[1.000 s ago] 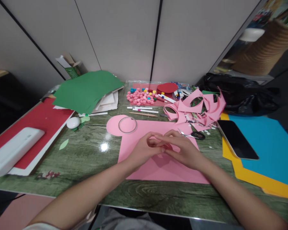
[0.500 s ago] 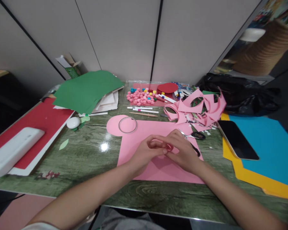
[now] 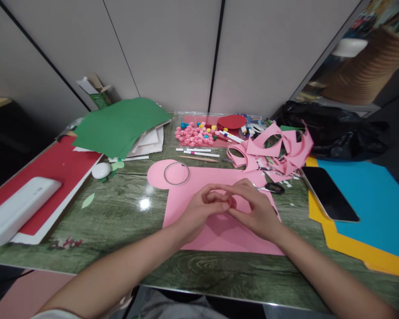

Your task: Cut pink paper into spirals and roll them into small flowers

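Note:
My left hand point(image 3: 199, 210) and my right hand point(image 3: 254, 208) meet fingertip to fingertip over a large pink paper sheet point(image 3: 216, 235) in the middle of the table. Both pinch a small rolled piece of pink paper point(image 3: 232, 203) between them. A clear glass ring point(image 3: 176, 173) lies on the sheet's rounded far left corner. Scissors point(image 3: 271, 188) lie just beyond my right hand.
Pink paper scraps point(image 3: 275, 150) are heaped at the back right, beside markers point(image 3: 199, 153) and small pink paper rolls point(image 3: 196, 134). A phone point(image 3: 328, 192) rests on blue point(image 3: 379, 208) and yellow sheets. Green paper point(image 3: 119, 124), a red sheet point(image 3: 60, 166) and a white case point(image 3: 16, 208) lie left.
Both hands stay together over the pink sheet, shifting slightly while working the small pink roll between their fingertips. The sheet has slid a little under them.

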A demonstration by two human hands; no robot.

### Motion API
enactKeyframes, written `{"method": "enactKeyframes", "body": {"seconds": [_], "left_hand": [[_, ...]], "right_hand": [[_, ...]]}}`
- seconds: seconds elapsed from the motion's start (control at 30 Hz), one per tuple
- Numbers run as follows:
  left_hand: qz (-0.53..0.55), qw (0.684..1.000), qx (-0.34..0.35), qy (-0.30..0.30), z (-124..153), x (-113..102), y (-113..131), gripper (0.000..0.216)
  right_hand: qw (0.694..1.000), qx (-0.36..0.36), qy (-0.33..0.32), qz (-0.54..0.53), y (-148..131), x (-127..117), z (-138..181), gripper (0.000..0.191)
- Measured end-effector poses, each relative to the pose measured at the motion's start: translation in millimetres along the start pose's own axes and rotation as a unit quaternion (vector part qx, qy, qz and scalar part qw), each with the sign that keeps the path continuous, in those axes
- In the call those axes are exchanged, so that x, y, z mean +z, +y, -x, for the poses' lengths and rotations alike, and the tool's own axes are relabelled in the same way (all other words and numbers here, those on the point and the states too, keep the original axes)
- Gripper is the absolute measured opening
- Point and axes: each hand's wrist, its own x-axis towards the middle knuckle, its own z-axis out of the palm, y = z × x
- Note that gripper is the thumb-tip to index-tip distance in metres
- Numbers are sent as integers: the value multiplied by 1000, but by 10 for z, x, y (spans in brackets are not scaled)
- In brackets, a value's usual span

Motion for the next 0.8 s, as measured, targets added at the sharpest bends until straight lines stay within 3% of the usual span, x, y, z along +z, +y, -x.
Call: {"method": "enactKeyframes", "body": {"seconds": [0.2,0.37,0.6,0.8], "left_hand": [[-17,999,-7,-28,-13,-15,25,28],[-22,999,-8,22,-8,-6,11,33],[-11,998,-11,64,0,50,-32,32],[-14,998,-18,60,-1,42,-42,29]], "right_hand": [[999,6,-34,-27,-17,-20,2,55],[1000,12,-17,15,6,-22,4,49],[998,-32,29,49,21,67,14,46],[999,-13,14,40,13,78,12,45]]}}
